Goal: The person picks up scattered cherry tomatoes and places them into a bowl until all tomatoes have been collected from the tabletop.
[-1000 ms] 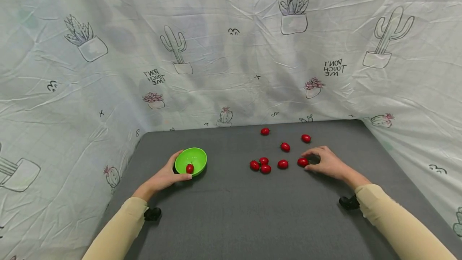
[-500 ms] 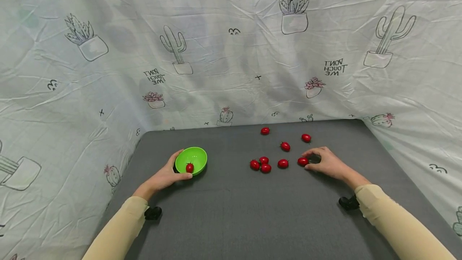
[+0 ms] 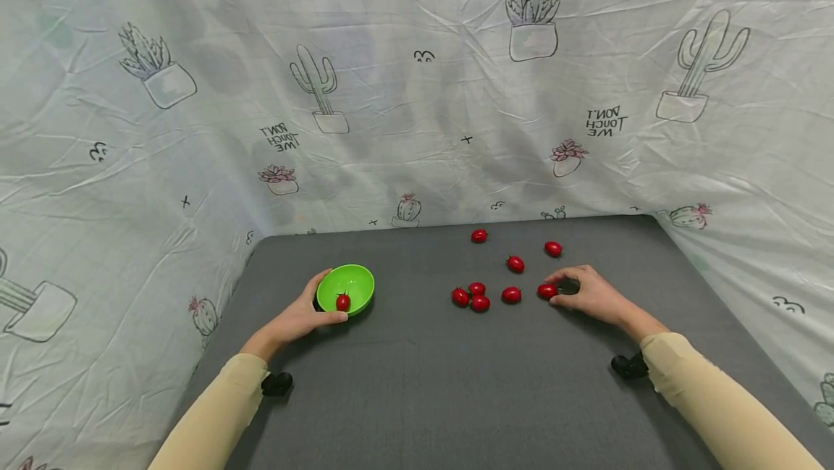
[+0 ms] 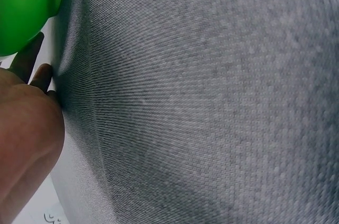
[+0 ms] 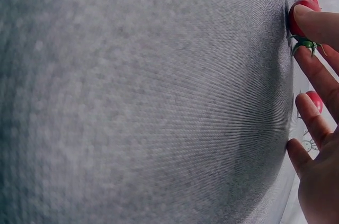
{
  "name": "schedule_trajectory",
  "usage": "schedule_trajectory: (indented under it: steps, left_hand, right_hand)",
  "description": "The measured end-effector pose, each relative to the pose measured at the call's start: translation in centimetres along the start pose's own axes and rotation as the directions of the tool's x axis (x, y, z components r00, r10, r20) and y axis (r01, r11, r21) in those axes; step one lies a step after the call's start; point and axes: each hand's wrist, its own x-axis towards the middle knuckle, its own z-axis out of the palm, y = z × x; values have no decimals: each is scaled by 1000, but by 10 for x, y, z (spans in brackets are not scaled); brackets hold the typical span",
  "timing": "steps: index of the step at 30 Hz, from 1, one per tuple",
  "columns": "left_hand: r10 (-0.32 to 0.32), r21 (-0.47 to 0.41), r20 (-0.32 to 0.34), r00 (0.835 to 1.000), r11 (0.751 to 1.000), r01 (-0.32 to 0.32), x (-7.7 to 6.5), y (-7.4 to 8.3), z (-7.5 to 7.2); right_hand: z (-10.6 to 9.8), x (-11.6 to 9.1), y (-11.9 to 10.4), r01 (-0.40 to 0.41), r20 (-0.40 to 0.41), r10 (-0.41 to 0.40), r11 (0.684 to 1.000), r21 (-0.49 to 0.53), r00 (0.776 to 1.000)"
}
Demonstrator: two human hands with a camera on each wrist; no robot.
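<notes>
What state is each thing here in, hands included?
Bowl: open side up, not full
Bowl tomato: lying inside
Left hand: gripping the bowl
Pinched tomato: green top attached
Right hand: pinching that tomato
Other seven tomatoes: loose on the table
Cloth: creased

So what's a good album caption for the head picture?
Left fingers hold a green bowl with one tomato inside; right fingers pinch another tomato.
</notes>
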Motion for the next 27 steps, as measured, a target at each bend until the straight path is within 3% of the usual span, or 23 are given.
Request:
schedule_trajectory:
  steps: [19, 27]
  left_hand:
    - [2, -9, -4, 1000, 1000, -2, -2, 1, 0]
    - [8, -9, -3, 1000, 1000, -8, -2, 0, 0]
  right_hand:
    - [1, 4, -3, -4, -4, 4, 1000, 18, 1000]
    - [-3, 18, -21, 31, -39, -30, 999, 40, 999]
